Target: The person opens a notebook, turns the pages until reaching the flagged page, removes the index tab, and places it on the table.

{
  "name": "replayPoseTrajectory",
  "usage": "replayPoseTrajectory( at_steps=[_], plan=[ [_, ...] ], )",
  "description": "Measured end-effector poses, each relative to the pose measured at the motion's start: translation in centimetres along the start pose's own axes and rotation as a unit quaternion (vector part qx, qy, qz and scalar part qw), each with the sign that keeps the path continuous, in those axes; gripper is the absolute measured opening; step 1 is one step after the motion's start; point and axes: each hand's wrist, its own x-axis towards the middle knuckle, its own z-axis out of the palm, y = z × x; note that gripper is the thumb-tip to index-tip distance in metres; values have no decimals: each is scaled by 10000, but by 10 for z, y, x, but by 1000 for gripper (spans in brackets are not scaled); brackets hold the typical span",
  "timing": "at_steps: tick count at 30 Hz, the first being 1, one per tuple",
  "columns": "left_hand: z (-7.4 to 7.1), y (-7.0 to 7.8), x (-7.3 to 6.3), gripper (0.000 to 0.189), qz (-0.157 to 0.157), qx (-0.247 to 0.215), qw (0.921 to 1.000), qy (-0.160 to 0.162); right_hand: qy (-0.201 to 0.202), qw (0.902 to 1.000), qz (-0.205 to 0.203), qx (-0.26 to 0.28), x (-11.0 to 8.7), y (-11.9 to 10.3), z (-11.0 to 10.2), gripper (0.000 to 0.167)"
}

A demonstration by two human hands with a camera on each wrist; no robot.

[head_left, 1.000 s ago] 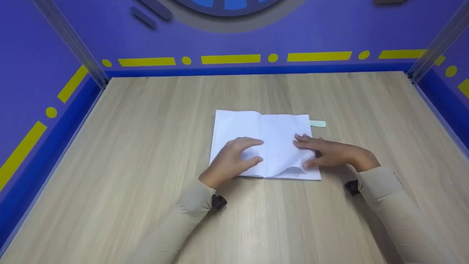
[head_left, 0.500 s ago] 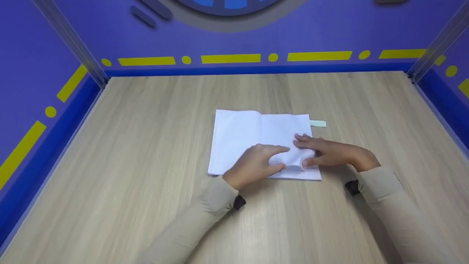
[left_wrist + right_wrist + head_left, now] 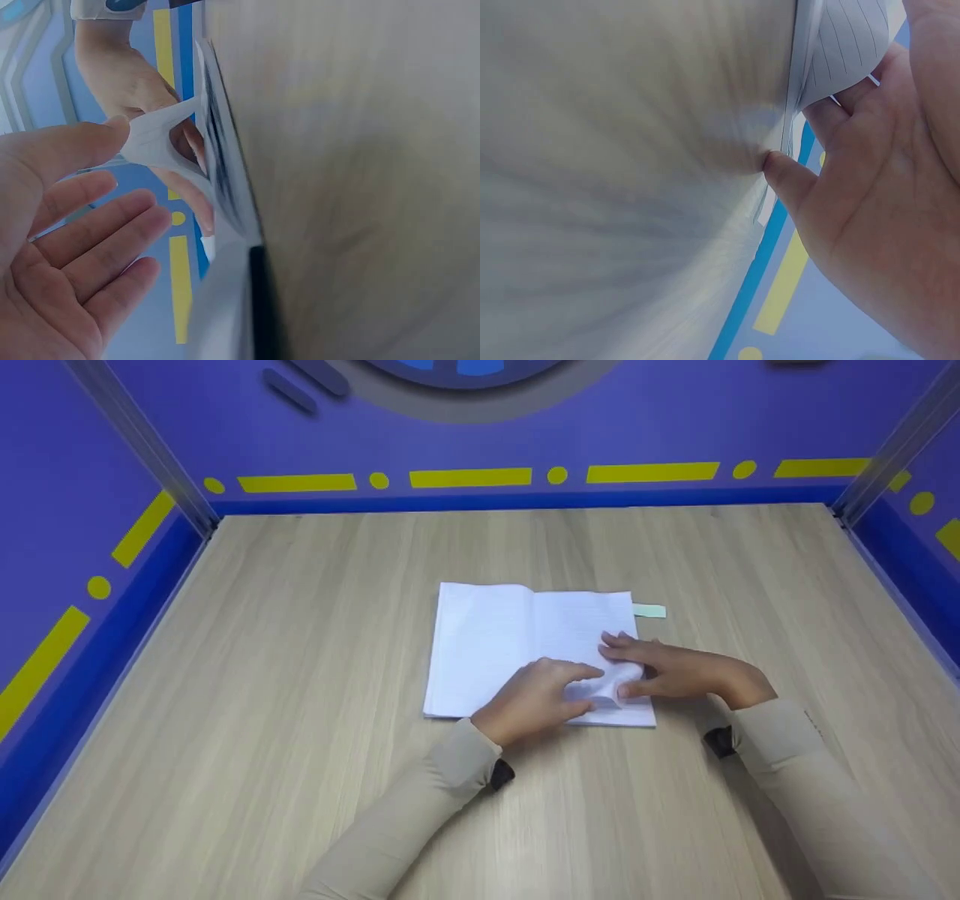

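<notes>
An open notebook with white lined pages lies on the table. At its right side my right hand pinches a page near the edge, and the lower part of that page curls up off the pages beneath. My left hand hovers over the lower right page with thumb and fingers spread apart, close beside the curled paper. In the left wrist view the left hand has nothing in its grasp, and its thumb tip overlaps the raised page.
A pale green tab sticks out from the notebook's right edge. The wood-grain table is bordered by blue-purple panels with yellow marks at the back and sides.
My left hand has moved right, from over the notebook's middle to the curled page near my right hand. The right hand has stayed in place, and the page is curled up more.
</notes>
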Motion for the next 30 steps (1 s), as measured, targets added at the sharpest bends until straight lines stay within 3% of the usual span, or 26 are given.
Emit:
replayPoseTrajectory(
  at_steps=[8, 23, 30],
  plan=[
    [3, -6, 4, 36, -192, -634, 9975, -230, 25, 10000, 39, -85, 0, 1, -1, 76],
    [6, -6, 6, 29, -410, -853, 9949, -347, 134, 9996, 123, -231, 0, -4, 2, 81],
    [8, -7, 6, 27, -315, -809, 9962, -112, 358, 9987, 294, -228, -1, -5, 2, 94]
  ],
)
